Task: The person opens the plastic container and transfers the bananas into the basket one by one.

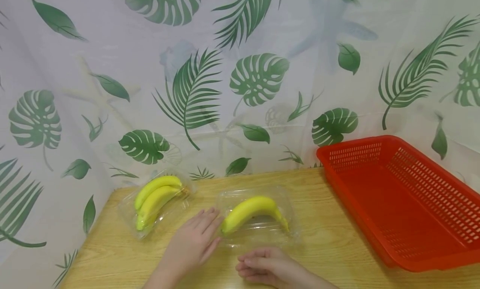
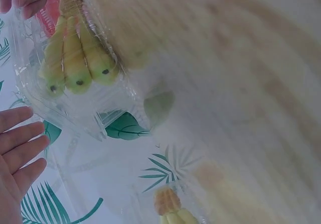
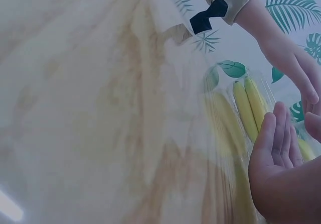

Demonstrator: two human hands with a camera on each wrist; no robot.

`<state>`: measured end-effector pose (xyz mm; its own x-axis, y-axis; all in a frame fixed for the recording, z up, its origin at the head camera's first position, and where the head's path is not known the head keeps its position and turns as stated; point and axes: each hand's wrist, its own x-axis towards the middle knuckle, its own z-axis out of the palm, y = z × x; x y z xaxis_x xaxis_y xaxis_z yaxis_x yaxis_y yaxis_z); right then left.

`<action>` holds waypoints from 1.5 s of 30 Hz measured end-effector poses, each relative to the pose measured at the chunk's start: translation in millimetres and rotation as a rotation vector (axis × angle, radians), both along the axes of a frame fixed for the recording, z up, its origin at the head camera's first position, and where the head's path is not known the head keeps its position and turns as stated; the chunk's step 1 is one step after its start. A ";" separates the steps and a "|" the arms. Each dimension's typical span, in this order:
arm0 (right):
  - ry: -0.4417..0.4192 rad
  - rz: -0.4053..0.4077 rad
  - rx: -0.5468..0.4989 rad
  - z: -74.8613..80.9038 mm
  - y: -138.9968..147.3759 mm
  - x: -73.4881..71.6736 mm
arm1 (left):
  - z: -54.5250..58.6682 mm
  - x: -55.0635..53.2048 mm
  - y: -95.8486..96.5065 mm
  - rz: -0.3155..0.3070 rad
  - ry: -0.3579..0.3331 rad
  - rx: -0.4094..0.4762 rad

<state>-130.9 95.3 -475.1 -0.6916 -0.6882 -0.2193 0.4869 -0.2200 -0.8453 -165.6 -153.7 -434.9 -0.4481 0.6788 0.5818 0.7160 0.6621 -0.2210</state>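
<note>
A clear plastic box with yellow bananas in it lies on the table in front of both hands. From the left wrist view, three bananas show side by side in this box. My left hand is at its left edge, fingers straight and close together, fingertips right by the banana's end. Near the box's front edge is my right hand, palm turned inward and fingers slightly bent, with nothing in it. In the right wrist view the right hand has its fingers extended.
A second clear box of bananas lies at the back left of the wooden table. On the right stands a red slotted plastic basket. A leaf-patterned cloth hangs behind the table.
</note>
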 end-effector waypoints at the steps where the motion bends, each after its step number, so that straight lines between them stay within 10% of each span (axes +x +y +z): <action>1: 0.003 -0.004 -0.008 -0.7 -1.8 -0.3 | -0.8 0.4 -1.3 -0.002 -0.001 0.001; 45: -0.155 -0.215 -0.124 -5.4 -39.1 0.6 | -3.9 6.8 -13.4 -0.070 -0.236 0.007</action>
<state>-130.2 56.2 -480.5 -0.7894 -0.5574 -0.2572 0.5390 -0.4290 -0.7249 -158.8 -167.1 -438.8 -0.5243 0.7094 0.4711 0.7913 0.6103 -0.0383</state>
